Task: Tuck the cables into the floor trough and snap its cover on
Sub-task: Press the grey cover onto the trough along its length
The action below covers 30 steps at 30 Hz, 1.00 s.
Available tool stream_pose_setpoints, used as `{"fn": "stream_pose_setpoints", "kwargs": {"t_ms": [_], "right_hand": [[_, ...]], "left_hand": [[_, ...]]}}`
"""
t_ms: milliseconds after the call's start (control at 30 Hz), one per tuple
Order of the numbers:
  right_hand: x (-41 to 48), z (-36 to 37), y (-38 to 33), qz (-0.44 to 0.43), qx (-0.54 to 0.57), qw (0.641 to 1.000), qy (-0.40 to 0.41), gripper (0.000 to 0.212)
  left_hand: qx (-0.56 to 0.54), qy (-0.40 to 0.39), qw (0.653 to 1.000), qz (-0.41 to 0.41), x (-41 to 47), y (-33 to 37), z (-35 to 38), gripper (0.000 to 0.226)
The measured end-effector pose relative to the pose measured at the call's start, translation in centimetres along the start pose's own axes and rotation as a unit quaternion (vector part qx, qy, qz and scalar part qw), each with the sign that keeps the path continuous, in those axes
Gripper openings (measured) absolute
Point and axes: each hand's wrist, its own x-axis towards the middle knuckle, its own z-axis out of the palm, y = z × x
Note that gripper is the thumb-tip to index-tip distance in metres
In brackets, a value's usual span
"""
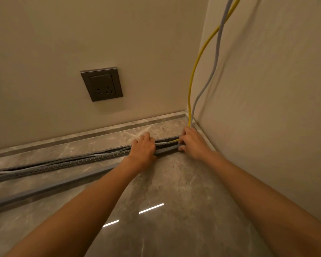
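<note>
Slotted grey floor trough (67, 161) lying open along the marble floor (174, 191), parallel to the wall; loose cover strip (44, 190) lying just beside it. Wall socket (101, 84) sitting above. Left hand (144, 147) pressing flat on the trough, fingers spread, gripping nothing. Right hand (192, 142) pinching the yellow cable (193, 75) and cover end at the corner; grey cable (214, 67) hanging alongside.

The floor (174, 191) looks like polished grey marble-patterned stone, glossy enough to mirror light strips. The trough (63, 162) and its cover (44, 190) look like matt grey plastic, the yellow cable (193, 71) and grey cable (216, 58) smooth-sheathed. The walls (82, 34) are matt beige; the socket plate (101, 84) has a dark satin finish.
</note>
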Motion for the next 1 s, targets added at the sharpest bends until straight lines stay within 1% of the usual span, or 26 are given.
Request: {"fn": "stream_pose_setpoints", "kwargs": {"t_ms": [67,167,267,333,433,633,867,1000], "right_hand": [[-0.1,0.3,0.1,-0.007,-0.004,1.000,0.012,0.022],[0.2,0.4,0.0,-0.010,-0.014,1.000,0.021,0.021],[0.6,0.2,-0.2,-0.016,-0.025,1.000,-0.001,0.020],[0.8,-0.1,-0.3,-0.013,-0.030,0.999,-0.018,0.019],[0.9,-0.6,-0.4,-0.010,-0.044,0.999,-0.024,0.020],[1.3,-1.1,-0.3,-0.029,-0.100,0.994,-0.017,0.018],[1.3,-1.2,0.1,-0.030,-0.064,0.997,-0.027,0.022],[1.3,-1.3,0.2,-0.057,-0.094,0.993,-0.036,0.023]], "left_hand": [[-0.013,-0.004,1.000,0.018,0.4,0.3,0.1,0.044],[-0.030,0.014,0.999,0.036,0.8,0.6,0.0,0.037],[-0.031,0.019,0.998,0.048,0.9,0.6,-0.4,0.036],[-0.016,0.015,0.998,0.057,1.0,0.5,-0.8,0.037],[0.011,0.013,0.997,0.074,1.0,0.4,-1.1,0.032],[0.020,0.031,0.997,0.071,0.9,0.8,-1.4,0.027],[-0.014,0.026,0.998,0.053,1.0,0.8,-1.5,0.025],[-0.015,0.015,0.998,0.052,1.2,0.9,-1.5,0.027]]}}
